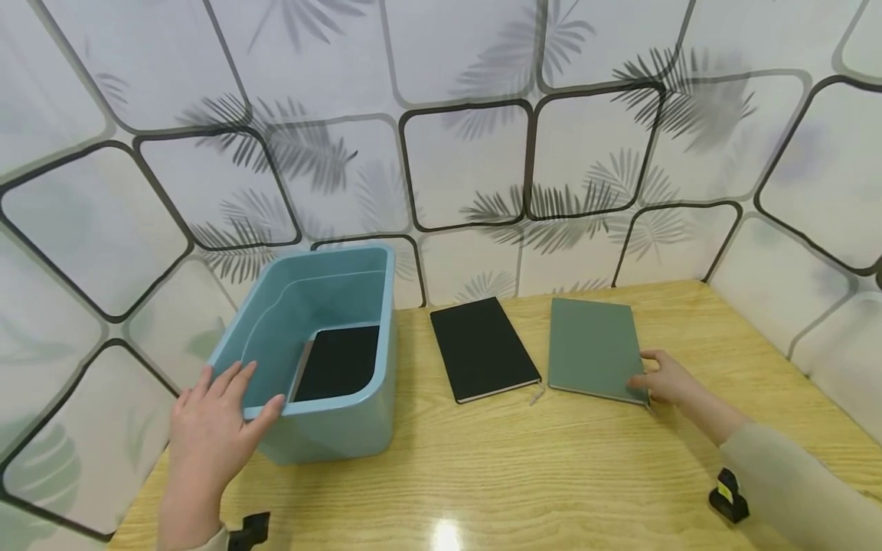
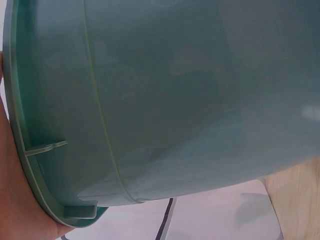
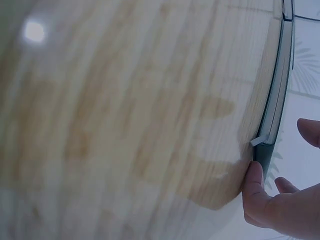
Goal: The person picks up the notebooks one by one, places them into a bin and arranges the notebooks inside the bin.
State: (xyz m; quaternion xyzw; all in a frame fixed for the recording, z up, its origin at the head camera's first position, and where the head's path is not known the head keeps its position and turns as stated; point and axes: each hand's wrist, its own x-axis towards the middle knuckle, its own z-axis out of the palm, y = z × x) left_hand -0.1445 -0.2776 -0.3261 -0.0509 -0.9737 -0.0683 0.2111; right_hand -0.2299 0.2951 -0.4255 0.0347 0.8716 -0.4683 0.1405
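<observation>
At the near left corner of a blue-green plastic bin [image 1: 331, 436], my left hand [image 1: 210, 425] rests on the rim, fingers and thumb spread over it. The left wrist view shows the bin's outer wall [image 2: 165, 110] and the palm [image 2: 20, 200] against the rim. Inside the bin lies a black notebook [image 1: 341, 363]. On the right, my right hand [image 1: 664, 379] is at the near right edge of a green notebook [image 1: 594, 344] lying flat. In the right wrist view a finger [image 3: 255, 175] touches the notebook's spine [image 3: 264, 152], while the thumb [image 3: 309, 131] stands apart above the cover.
Another black notebook [image 1: 485, 348] lies on the wooden table [image 1: 496, 474] between the bin and the green notebook, its ribbon sticking out. A patterned wall covering [image 1: 468, 168] rises behind and on both sides. Black straps [image 1: 728, 497] are around the wrists.
</observation>
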